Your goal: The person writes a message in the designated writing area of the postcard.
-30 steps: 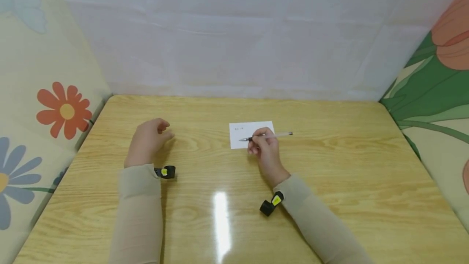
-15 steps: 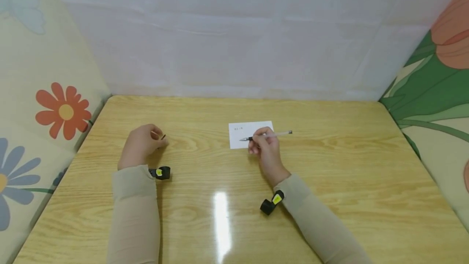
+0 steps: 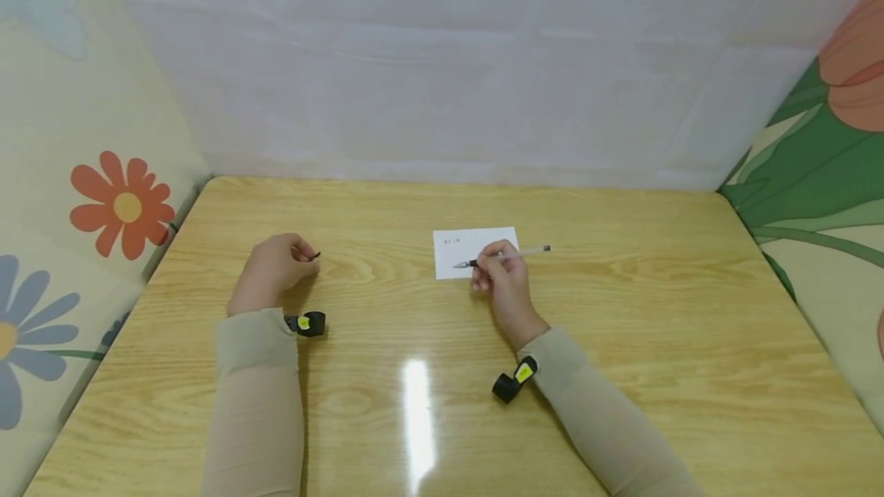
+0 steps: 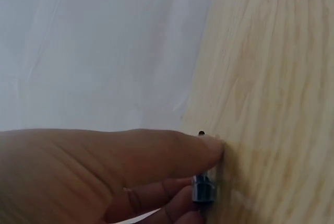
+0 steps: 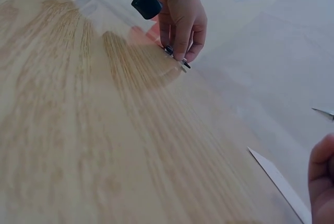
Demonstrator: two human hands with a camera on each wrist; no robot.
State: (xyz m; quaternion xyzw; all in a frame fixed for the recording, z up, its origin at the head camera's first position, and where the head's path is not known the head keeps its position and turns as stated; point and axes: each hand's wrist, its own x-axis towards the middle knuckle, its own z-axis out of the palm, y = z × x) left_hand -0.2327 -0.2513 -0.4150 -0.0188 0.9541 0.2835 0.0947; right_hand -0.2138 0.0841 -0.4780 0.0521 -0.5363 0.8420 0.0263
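In the head view my right hand (image 3: 507, 286) grips a gel pen (image 3: 530, 251) with a clear barrel and dark grip. Its bare metal tip points left above a white card (image 3: 447, 261) with small handwriting at its upper left. The right wrist view shows the pen tip (image 5: 324, 112) beyond the card's edge (image 5: 276, 182). Well left of the card, my left hand (image 3: 272, 271) pinches a small dark pen cap (image 4: 203, 190) between thumb and fingers, close over the table. Thumb and fingers hide the cap's middle; one dark end pokes out past the thumb.
Both hands work over a glossy wood-grain table (image 3: 373, 374). A white cloth (image 3: 442, 83) hangs behind its far edge. Panels with printed flowers stand on either side. Each sleeve cuff carries a black wrist camera (image 3: 313, 324).
My left hand has shifted slightly left and toward me, then a little back right. The dark cap now shows at its fingertips and has turned. My right hand holds the pen almost still.
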